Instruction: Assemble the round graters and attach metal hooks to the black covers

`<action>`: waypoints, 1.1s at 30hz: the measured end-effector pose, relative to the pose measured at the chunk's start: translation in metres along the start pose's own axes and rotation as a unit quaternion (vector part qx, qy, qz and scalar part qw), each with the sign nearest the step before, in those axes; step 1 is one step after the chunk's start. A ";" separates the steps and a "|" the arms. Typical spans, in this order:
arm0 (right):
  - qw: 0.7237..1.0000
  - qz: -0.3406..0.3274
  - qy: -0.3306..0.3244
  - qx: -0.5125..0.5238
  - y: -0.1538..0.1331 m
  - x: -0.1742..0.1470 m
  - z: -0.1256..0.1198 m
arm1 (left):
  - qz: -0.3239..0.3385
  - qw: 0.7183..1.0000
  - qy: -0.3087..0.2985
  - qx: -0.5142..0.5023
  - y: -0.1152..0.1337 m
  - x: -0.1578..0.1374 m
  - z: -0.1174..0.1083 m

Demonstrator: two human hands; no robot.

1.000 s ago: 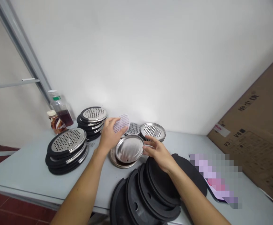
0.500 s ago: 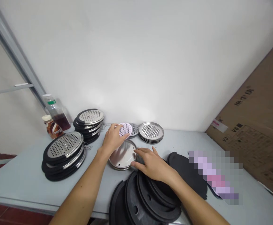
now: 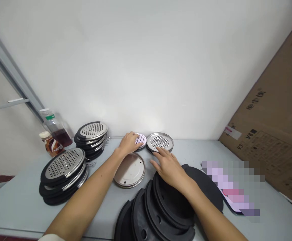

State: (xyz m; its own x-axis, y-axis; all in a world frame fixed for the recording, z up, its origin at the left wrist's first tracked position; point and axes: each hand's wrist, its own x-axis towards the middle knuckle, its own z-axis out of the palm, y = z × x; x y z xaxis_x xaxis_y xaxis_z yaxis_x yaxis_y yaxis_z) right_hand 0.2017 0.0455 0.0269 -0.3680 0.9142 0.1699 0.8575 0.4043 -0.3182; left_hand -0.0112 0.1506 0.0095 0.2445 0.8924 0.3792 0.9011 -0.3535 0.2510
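My left hand grips a lilac perforated grater disc by its edge, low over a grey disc by the wall and seemingly resting on it. Just right of that is a stack of metal grater discs. The fingers of my right hand are apart and hold nothing; their tips are in front of this stack, and whether they touch it I cannot tell. Smooth metal discs with small holes lie stacked below my left hand. Overlapping black plastic rings fill the front, partly under my right forearm.
Two stacks of black-rimmed round graters stand at the left, metal clips at their sides. Behind them are a bottle of dark liquid and a smaller brown bottle. A pixelated flat item and a cardboard box are at the right.
My left hand has carried the lilac disc right and down onto or close above the grey disc. My right hand has moved from the smooth metal discs toward the metal grater stack.
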 end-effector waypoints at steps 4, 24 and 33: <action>0.996 0.042 -0.071 -0.021 0.008 0.004 0.001 | 0.024 0.999 0.000 -0.022 -0.005 0.000 0.004; 0.978 -0.053 0.175 0.103 0.004 -0.003 0.005 | -0.441 0.881 0.172 -0.005 -0.130 -0.195 -0.188; 0.962 0.001 0.163 0.221 0.006 0.000 -0.004 | -0.513 0.813 0.261 -0.086 -0.152 -0.222 -0.149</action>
State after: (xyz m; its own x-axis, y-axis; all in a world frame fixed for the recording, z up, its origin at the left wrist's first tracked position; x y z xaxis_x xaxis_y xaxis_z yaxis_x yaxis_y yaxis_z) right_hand 0.2085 0.0478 0.0283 -0.1729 0.8867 0.4289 0.5951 0.4410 -0.6718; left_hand -0.2554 -0.0357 0.0201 -0.8301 0.5179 0.2066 0.4605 0.4279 0.7777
